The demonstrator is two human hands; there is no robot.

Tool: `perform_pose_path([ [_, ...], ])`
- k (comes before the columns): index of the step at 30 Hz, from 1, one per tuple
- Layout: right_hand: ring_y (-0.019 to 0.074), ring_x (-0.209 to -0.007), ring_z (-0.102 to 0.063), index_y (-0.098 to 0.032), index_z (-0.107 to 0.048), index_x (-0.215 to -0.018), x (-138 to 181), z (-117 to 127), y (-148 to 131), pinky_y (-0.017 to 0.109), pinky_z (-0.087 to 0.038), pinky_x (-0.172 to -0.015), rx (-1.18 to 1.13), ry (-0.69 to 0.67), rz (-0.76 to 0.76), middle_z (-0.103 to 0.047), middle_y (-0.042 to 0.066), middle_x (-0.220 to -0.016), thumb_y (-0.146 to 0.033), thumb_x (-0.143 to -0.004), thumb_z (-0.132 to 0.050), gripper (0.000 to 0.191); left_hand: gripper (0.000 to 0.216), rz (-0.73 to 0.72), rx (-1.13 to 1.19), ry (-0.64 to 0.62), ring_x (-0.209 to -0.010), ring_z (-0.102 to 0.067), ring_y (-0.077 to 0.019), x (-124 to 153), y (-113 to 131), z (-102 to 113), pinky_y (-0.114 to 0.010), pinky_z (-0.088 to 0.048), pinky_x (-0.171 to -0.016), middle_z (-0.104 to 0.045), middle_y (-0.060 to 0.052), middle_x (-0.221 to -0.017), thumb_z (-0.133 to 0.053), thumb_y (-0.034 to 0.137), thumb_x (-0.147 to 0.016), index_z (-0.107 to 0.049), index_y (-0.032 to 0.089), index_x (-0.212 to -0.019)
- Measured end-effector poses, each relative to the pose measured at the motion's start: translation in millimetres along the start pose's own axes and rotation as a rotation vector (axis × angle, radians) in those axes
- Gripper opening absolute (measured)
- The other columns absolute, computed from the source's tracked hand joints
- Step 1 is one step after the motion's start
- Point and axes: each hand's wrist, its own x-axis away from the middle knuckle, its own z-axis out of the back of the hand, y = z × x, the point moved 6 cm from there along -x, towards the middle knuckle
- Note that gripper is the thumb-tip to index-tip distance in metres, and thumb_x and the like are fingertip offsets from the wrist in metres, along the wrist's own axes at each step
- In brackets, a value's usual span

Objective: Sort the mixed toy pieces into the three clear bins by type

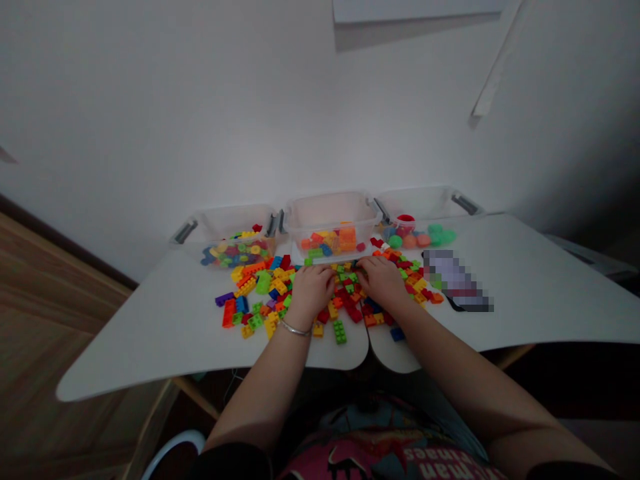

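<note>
Colourful toy building bricks lie in a loose heap across the white table, in red, yellow, green, orange, blue and purple. My left hand, with a bracelet on the wrist, rests over the middle of the heap, its fingers curled down; what they hold, if anything, is hidden. My right hand is just to the right, its fingers bent inward beside a small dark piece too small to name. A green brick and a long red brick lie between my wrists.
Three clear plastic bins stand along the wall: the left bin holds mixed small pieces, the middle bin larger bricks, the right bin rounded pieces. A phone lies at the right. A seam splits the white table in front.
</note>
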Motion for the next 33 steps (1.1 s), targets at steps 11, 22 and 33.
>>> perform_pose_path([
  [11,0.0257,-0.096,-0.061,-0.02,-0.067,-0.093,-3,3,6,0.035,-0.046,-0.079,0.038,0.05,-0.079,-0.071,0.009,-0.096,-0.028,-0.087,-0.06,0.013,0.019,0.007,-0.015,0.008,-0.092,-0.066,-0.0229,0,-1,0,-0.038,-0.047,-0.081,-0.073,-0.005,-0.103,-0.054,0.023,-0.089,-0.071,0.021,-0.098],
  [22,0.0216,-0.085,-0.059,-0.02,-0.058,-0.112,-8,64,25,0.038,-0.051,-0.083,-0.472,0.477,-0.145,-0.064,0.008,-0.095,-0.031,-0.085,-0.052,0.03,0.021,0.023,-0.014,-0.01,-0.091,-0.066,-0.0222,0,-2,-2,-0.037,-0.048,-0.082,-0.072,-0.006,-0.103,-0.053,0.024,-0.09,-0.072,0.022,-0.099],
  [33,0.0129,-0.08,-0.057,-0.019,-0.049,-0.107,-112,116,26,0.027,-0.049,-0.07,-0.668,0.569,-0.147,-0.063,0.008,-0.108,-0.023,-0.083,-0.057,0.026,0.021,0.028,0.007,-0.012,-0.089,-0.066,-0.0222,0,-1,0,-0.037,-0.049,-0.081,-0.072,-0.006,-0.1,-0.054,0.023,-0.09,-0.073,0.021,-0.097],
])
